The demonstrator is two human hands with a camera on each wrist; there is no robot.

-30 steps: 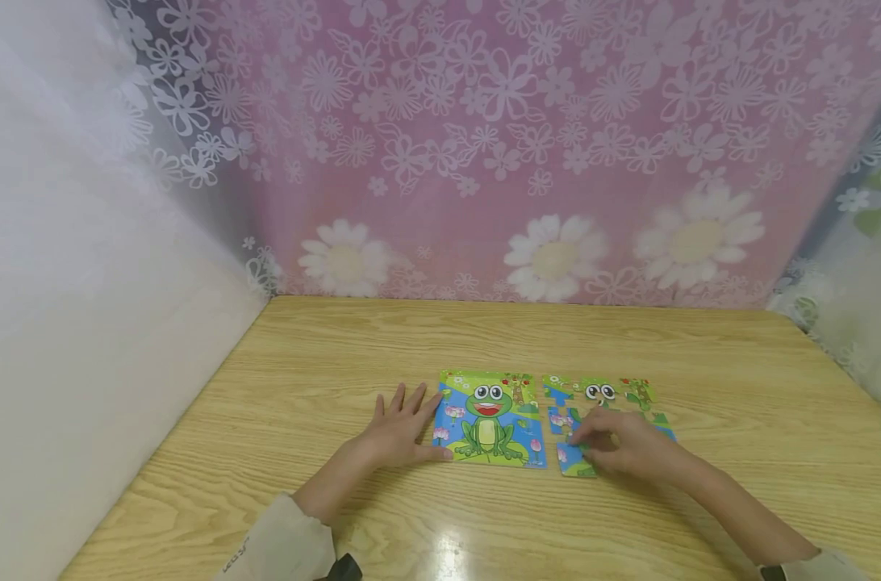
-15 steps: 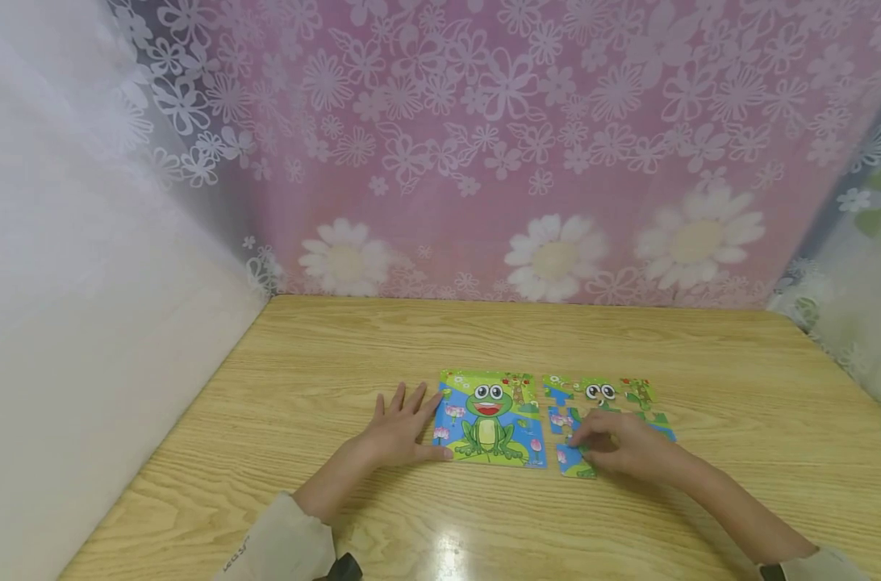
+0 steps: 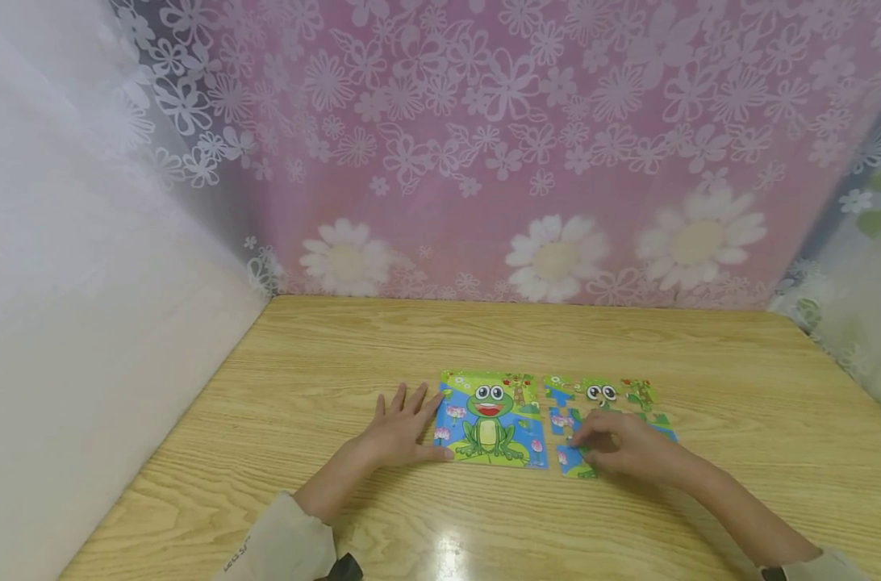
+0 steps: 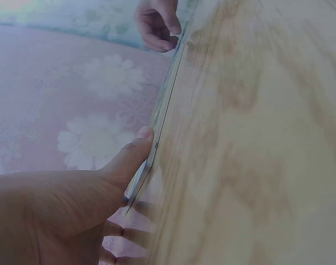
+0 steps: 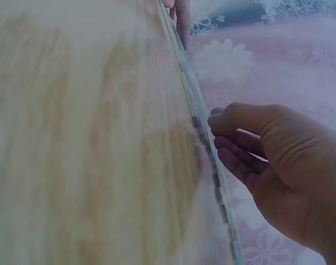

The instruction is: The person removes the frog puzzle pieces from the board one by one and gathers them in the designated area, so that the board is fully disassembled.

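A square frog picture board (image 3: pixel 487 436) lies flat on the table. My left hand (image 3: pixel 393 436) is spread flat at its left side, with the thumb and a fingertip at the board's edge. To the board's right are several frog jigsaw pieces, set out in loose rows with gaps. My right hand (image 3: pixel 632 444) is over them, thumb and forefinger bent together at the lower-left puzzle piece (image 3: pixel 571 461), which shows pink and blue. The hand hides the middle and lower pieces. In the right wrist view, the right hand (image 5: pixel 289 160) has curled fingers beside the edges of the pieces.
The wood-grain table (image 3: pixel 339 347) reaches back to a pink flowered curtain (image 3: pixel 440 161). White cloth (image 3: pixel 85 282) hangs along the left side, and pale flowered cloth (image 3: pixel 862 323) along the right.
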